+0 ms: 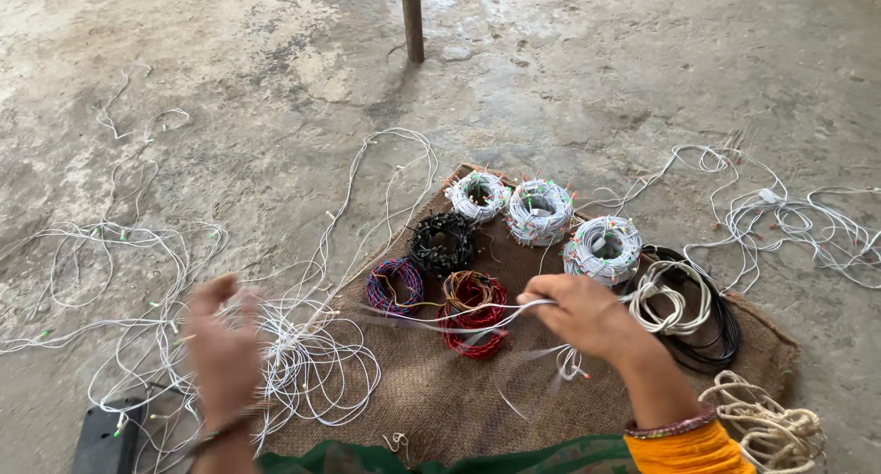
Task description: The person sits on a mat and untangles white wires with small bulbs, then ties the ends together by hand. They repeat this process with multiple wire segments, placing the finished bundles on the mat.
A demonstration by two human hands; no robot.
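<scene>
Head view: right hand (587, 316) pinches a white light-string wire (440, 316) over the burlap mat's (440, 401) middle; blurred left hand (223, 345), fingers spread open, touches its loose coil (307, 364) at the mat's left edge.

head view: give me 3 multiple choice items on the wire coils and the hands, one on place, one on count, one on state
1. Where do the wound coils lie?
A. on the burlap mat
B. in a basket
C. on a shelf

2. How many white coils dotted with coloured bulbs stand on the mat?
A. one
B. three
C. six

3. What is the right hand doing?
A. resting flat
B. pinching white wire
C. gripping scissors

Answers: 1 A, coils sit on brown sacking; 2 B, three white rolls in a row; 3 B, strands run from its fingertips toward the left hand.
</scene>
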